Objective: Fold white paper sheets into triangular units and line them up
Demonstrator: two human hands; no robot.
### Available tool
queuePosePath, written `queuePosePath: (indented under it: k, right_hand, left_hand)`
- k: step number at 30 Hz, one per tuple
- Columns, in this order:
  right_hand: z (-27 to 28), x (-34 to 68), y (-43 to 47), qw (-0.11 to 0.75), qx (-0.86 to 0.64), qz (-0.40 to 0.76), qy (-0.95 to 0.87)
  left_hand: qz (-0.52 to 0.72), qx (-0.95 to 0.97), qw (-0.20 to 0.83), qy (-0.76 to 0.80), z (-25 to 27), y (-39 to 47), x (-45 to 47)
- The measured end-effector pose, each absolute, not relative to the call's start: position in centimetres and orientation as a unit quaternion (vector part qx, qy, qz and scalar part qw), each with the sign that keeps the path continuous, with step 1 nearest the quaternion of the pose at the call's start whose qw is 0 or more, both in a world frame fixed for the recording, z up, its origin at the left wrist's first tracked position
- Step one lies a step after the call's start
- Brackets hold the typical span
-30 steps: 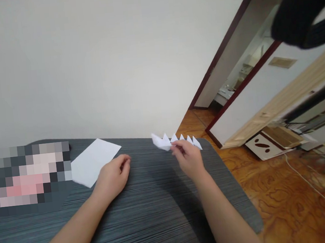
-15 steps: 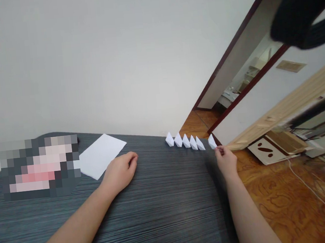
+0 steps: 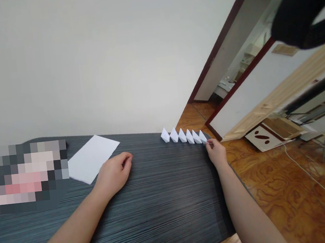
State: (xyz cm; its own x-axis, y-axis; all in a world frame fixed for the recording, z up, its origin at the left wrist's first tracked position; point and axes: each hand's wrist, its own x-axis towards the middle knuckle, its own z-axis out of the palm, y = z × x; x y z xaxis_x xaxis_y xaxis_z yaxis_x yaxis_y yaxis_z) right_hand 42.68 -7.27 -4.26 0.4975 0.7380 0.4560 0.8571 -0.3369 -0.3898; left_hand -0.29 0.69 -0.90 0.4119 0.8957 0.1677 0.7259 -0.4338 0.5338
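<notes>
Along the far right of the dark tabletop, several small white folded paper boats (image 3: pixel 182 136) stand in a close row. At the row's right end, my right hand (image 3: pixel 216 152) pinches the near corner of the last paper boat (image 3: pixel 202 137) between thumb and fingers. This boat rests beside its neighbour, close to the table's right end. My left hand (image 3: pixel 114 173) lies on the table with its fingers curled closed, and nothing shows in it. Just behind and left of that hand is a stack or sheet of white paper (image 3: pixel 92 156), partly covered by it.
The dark wood-grain table (image 3: pixel 159 203) meets a pale wall (image 3: pixel 100 58) at its back edge. A pixelated patch hides the far left. Right of the table are a wooden floor (image 3: pixel 274 191), a white box (image 3: pixel 264 138) and a thin cable (image 3: pixel 307 176).
My right hand has moved left with the paper boat, closing the gap to the row. My left hand stays closed beside the paper. The view has shifted slightly.
</notes>
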Motion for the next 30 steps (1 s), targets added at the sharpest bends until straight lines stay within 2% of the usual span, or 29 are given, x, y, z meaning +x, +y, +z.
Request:
queuePosePath:
  k: [16, 24, 27, 30]
  right_hand:
    - [-3.7, 42.2, -8.0, 0.306, -0.812, -0.077, -0.492]
    - [1.6, 36.9, -9.7, 0.317, -0.769, -0.106, -0.545]
    - [3.9, 31.4, -9.1, 0.293, -0.705, -0.058, -0.643]
    - [5.0, 25.5, -7.7, 0.229, -0.618, 0.033, -0.752]
  left_hand:
    - [0.229, 0.813, 0.206, 0.494, -1.0, 0.7, -0.4]
    - [0.254, 0.813, 0.207, 0.482, -1.0, 0.4, -1.1]
    - [0.263, 0.813, 0.181, 0.487, -0.8, 0.3, -1.3]
    - [0.271, 0.818, 0.133, 0.489, -0.4, 0.3, -1.5]
